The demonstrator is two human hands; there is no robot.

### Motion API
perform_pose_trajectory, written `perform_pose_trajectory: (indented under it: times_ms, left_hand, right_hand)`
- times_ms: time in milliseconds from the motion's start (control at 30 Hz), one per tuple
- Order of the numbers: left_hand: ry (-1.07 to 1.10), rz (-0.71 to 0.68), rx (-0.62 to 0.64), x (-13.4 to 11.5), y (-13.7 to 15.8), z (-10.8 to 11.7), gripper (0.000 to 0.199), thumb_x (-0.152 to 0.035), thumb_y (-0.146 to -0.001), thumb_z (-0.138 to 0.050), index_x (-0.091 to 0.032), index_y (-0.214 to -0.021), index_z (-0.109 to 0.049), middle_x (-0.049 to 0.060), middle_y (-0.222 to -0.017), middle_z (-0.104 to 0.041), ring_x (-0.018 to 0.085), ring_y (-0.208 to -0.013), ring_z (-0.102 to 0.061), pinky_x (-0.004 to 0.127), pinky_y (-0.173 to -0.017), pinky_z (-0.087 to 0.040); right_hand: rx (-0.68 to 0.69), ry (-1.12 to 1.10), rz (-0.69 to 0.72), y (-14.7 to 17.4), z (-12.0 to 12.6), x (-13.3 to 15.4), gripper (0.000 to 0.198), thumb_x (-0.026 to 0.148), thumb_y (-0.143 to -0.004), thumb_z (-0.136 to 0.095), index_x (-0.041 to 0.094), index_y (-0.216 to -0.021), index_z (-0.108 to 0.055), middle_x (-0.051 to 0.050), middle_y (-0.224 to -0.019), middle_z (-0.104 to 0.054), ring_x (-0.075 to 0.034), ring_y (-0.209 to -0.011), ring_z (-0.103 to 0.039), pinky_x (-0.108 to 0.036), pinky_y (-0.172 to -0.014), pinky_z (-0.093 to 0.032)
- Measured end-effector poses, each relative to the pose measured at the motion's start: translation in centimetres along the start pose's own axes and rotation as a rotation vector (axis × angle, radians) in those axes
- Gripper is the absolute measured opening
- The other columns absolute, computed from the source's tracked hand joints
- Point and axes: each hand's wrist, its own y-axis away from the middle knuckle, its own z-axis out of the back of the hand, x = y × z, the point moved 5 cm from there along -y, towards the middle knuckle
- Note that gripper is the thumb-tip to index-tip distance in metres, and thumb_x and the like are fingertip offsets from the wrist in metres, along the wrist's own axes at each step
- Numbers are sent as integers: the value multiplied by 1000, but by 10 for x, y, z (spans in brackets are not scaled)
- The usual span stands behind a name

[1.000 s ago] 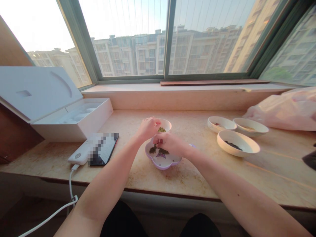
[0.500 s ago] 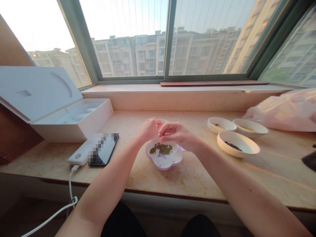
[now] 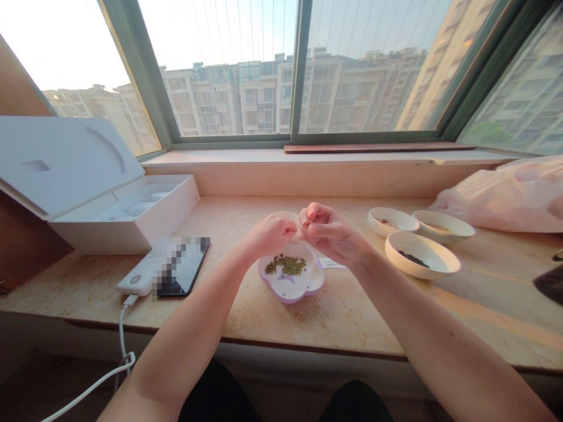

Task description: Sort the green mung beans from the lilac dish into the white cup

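A flower-shaped purple-edged bowl (image 3: 308, 285) holds a loose patch of green beans (image 3: 285, 265), probably mung beans. My left hand (image 3: 271, 234) hovers over its far edge, fingers curled inward; what they hold, if anything, is hidden. Beside it, my right hand (image 3: 329, 234) has its thumb and forefinger pinched together, close to the left fingertips. Whatever is in that pinch is too small to name. Behind both hands the rim of another white bowl (image 3: 284, 214) shows, mostly covered by them. A white paper strip (image 3: 333, 263) with writing lies right of the flower-shaped bowl.
Three white bowls stand to the right, the nearest (image 3: 433, 266) with dark bits in it. A plastic bag (image 3: 514, 196) lies behind them. At left are an open white box (image 3: 169, 205), a phone (image 3: 187, 272) and a white power bank (image 3: 136, 281) with a cable.
My right hand has shifted slightly right and turned, with its fingers more raised, uncovering the paper strip. My left hand has moved little. The view has shifted slightly.
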Motion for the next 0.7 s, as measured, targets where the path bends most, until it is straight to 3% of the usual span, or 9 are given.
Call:
perform_pose_trajectory:
  times_ms: [500, 700]
  left_hand:
    - [8, 67, 17, -2, 1, -1, 21, -23, -89, -53, -16, -86, -72, 5, -78, -69, 17, -74, -60, 27, -67, -45]
    - [24, -4, 11, -2, 0, -5, 20, -23, -90, -54, -18, -86, -73, 5, -84, -70, 17, -77, -61, 27, -71, -48]
  right_hand:
    - [-10, -22, -88, -3, 4, -14, 31, 30, -54, -93, 24, -70, -67, 4, -69, -62, -10, -61, -52, -24, -56, -44]
    - [-59, -28, -76, -6, 10, -17, 28, 29, -59, -91, 22, -73, -67, 4, -72, -63, -9, -59, -52, -24, -57, -47]
